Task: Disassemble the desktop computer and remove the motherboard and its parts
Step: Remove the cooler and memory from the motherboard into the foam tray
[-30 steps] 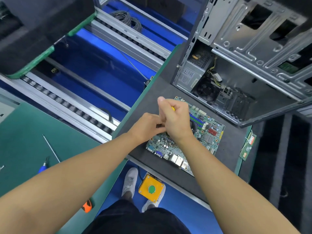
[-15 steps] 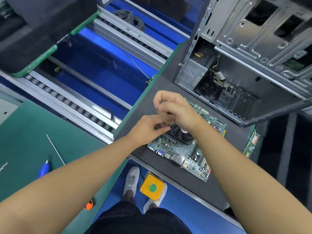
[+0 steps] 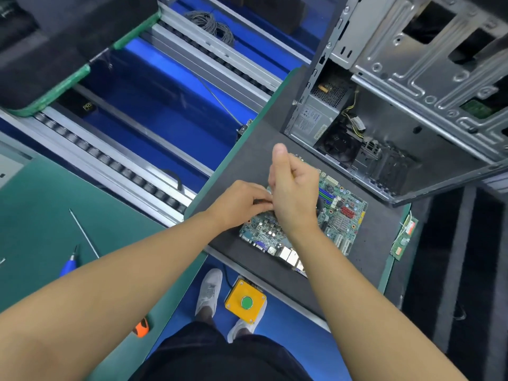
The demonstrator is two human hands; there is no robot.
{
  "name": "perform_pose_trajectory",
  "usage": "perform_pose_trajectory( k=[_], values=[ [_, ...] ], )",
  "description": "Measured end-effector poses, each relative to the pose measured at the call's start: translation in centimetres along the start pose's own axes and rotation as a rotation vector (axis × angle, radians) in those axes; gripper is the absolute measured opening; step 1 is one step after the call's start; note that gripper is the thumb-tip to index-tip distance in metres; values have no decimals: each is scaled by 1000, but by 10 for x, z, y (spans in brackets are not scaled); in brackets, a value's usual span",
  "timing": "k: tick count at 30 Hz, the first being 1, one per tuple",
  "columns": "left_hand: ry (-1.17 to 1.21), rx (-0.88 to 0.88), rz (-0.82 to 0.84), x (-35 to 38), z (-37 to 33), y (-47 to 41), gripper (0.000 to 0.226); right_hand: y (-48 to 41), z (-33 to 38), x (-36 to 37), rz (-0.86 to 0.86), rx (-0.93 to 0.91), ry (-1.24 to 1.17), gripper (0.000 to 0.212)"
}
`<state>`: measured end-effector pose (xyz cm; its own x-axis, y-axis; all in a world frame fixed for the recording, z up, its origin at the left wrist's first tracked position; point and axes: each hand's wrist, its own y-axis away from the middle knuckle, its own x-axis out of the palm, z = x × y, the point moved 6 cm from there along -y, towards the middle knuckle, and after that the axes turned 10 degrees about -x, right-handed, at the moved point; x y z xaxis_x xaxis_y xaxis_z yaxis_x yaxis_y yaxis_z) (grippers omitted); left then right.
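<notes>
The green motherboard [image 3: 343, 215] lies flat on a dark grey mat [image 3: 247, 160], in front of the open metal computer case [image 3: 412, 64]. My right hand [image 3: 294, 196] is a fist over the board's middle, thumb pointing up, gripping a screwdriver that shows only as a sliver of yellow handle. My left hand [image 3: 239, 204] sits just left of it, with its fingertips pinching the tool's thin dark shaft under the right fist. What lies on the board beneath my hands is hidden.
A power supply [image 3: 310, 119] sits inside the case. A small green circuit board [image 3: 404, 237] lies at the mat's right edge. On the green bench to the left are a blue screwdriver [image 3: 68, 264], a thin rod [image 3: 83, 233] and an orange tool [image 3: 141, 327]. A roller conveyor [image 3: 110, 160] runs behind; a yellow button box [image 3: 246, 301] is on the floor.
My right hand has turned on the tool, from fingers on top half a second ago to thumb up. The black cooler seen then under my hands is covered again.
</notes>
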<state>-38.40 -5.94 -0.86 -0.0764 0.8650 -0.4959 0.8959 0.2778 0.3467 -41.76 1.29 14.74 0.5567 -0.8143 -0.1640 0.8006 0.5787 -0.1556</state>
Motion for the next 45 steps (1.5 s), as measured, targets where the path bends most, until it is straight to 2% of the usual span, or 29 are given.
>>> perform_pose_trajectory(
  k=[6, 9, 11, 14, 17, 20, 25, 28, 31, 33, 34, 36, 38, 40, 43, 45],
  values=[
    [36, -7, -64, -3, -2, 10, 8, -10, -8, 19, 407, 5, -176, 55],
    [61, 35, -70, -7, -9, 15, 2, -24, -12, 10, 502, 105, -314, 54],
    [70, 59, -81, -9, -10, 18, 10, -30, -16, 6, 558, 158, -372, 54],
    [74, 89, -108, -9, -11, 20, 26, -30, -18, 13, 712, 174, -364, 54],
    [49, 97, -100, -9, -13, 19, 18, -29, -17, 21, 847, 204, -369, 54],
    [53, 124, -88, -12, -17, 21, 26, -30, -14, 22, 911, 206, -358, 54],
    [221, 160, -85, -24, -30, 33, 29, -24, -10, 13, 841, 147, -191, 51],
    [159, 173, -137, -27, -32, 31, 30, -16, 1, 8, 743, 70, -47, 33],
    [4, 232, -180, -27, -38, 29, 6, -17, 14, -12, 381, -31, 154, 21],
    [-14, 273, -178, -29, -45, 32, 8, -8, 16, -25, 128, -40, 236, 27],
    [-10, 288, -204, -31, -48, 34, 13, -1, 15, -24, 84, -34, 266, 29],
    [-4, 281, -248, -35, -54, 39, 23, 11, 10, -11, 75, -2, 275, 33],
    [25, 249, -266, -35, -52, 39, 41, 12, 7, -4, 10, 3, 194, 40],
    [24, 238, -284, -35, -50, 38, 47, 6, 4, -2, -39, -16, 91, 50],
    [-5, 224, -211, -34, -48, 34, 33, 1, 1, 6, 75, -78, 36, 57],
    [-15, 211, -204, -33, -45, 31, 31, -3, -2, 7, 158, -77, -29, 55]
  ],
)
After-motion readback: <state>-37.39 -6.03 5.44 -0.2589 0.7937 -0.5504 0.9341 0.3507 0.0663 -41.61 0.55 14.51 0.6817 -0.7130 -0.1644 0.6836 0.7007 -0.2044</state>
